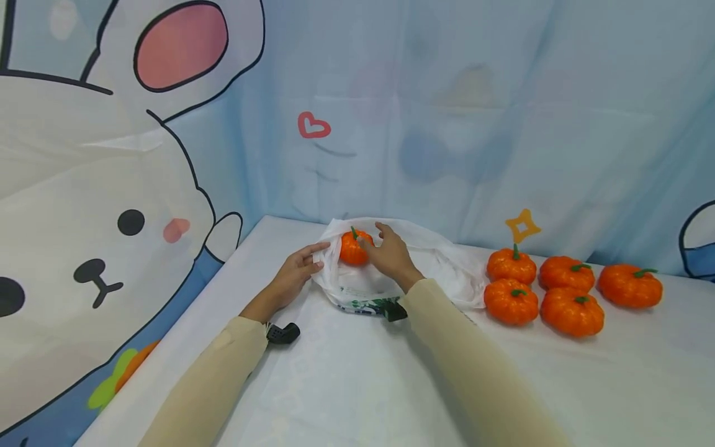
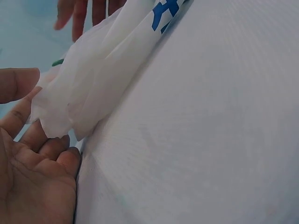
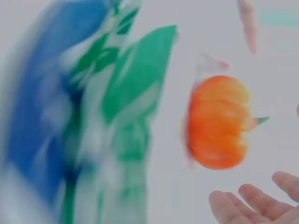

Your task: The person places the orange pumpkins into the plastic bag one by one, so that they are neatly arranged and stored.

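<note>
Left hand [image 1: 295,273] pinches bag [image 1: 447,267] edge; right hand [image 1: 391,254], fingers relaxed, beside pumpkin [image 1: 354,248].

We see a small orange pumpkin [image 1: 355,248] with a green stem sitting upright in the mouth of a crumpled white plastic bag [image 1: 447,267] lying on the table.

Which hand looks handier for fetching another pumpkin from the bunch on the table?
Probably the right hand: the five pumpkins lie on its side, and its fingers look free. The left hand is holding the bag's edge.
</note>
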`<move>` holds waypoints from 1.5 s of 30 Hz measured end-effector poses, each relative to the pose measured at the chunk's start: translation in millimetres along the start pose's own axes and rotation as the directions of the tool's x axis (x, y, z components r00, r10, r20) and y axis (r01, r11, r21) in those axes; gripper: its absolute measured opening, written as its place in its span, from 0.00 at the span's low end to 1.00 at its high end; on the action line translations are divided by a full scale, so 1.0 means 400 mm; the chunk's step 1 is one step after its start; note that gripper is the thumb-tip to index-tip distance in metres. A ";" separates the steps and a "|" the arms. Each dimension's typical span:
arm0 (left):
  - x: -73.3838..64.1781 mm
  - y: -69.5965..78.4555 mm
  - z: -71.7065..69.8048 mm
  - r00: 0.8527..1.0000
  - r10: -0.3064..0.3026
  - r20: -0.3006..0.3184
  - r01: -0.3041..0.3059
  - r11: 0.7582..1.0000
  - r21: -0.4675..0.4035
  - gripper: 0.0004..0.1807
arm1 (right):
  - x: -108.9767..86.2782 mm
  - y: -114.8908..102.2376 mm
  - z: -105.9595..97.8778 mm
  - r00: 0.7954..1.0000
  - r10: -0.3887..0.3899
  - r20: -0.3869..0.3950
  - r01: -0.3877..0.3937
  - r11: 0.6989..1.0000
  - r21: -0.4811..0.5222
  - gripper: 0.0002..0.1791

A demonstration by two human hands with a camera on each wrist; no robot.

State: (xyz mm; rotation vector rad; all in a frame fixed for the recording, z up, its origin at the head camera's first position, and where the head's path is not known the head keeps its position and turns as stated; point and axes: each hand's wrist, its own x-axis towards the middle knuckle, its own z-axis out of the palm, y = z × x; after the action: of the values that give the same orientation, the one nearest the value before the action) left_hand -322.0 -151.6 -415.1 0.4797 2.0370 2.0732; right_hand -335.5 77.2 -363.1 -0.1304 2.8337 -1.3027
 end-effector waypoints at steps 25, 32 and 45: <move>-0.040 0.017 -0.056 1.000 -0.007 -0.017 0.008 0.999 0.039 0.29 | -0.388 0.460 -0.582 0.983 0.112 -0.149 -0.116 0.993 -0.018 0.49; -0.040 0.017 -0.058 1.000 -0.010 -0.017 0.011 0.999 0.037 0.29 | -0.367 0.538 -0.559 0.985 0.149 0.092 -0.149 0.989 -0.004 0.53; -0.036 0.013 -0.063 1.000 0.004 -0.015 -0.004 1.000 0.009 0.29 | -0.358 0.548 -0.536 0.988 0.153 0.036 -0.148 0.984 -0.098 0.53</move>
State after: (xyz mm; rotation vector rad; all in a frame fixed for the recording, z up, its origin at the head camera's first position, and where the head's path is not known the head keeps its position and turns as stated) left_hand -317.3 -180.5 -411.4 0.4712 2.0565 2.0764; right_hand -218.8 393.7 -392.0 0.0527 2.8062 -1.1219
